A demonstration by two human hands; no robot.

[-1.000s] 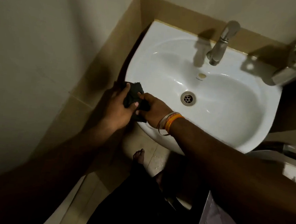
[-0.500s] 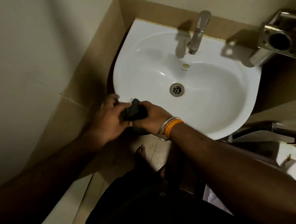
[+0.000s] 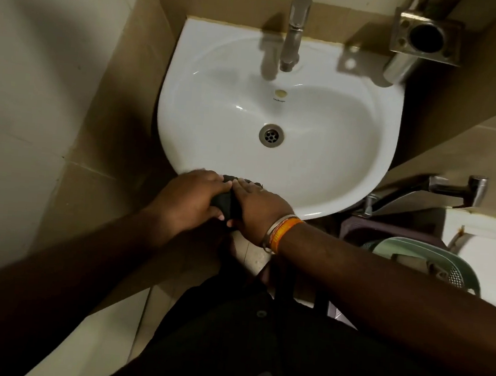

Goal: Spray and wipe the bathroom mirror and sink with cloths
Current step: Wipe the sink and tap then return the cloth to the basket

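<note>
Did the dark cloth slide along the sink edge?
Yes. The dark cloth, gripped by the left hand and right hand, went from the sink's left rim round to its front rim, nearer below the drain.

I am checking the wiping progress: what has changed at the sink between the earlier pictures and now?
Both hands have carried the dark cloth along the sink rim, from its left edge round to the front edge nearest the person. The left hand and right hand hold the cloth between them throughout. Nothing was let go. The tap and drain look unchanged, and the basin holds nothing new.
</note>
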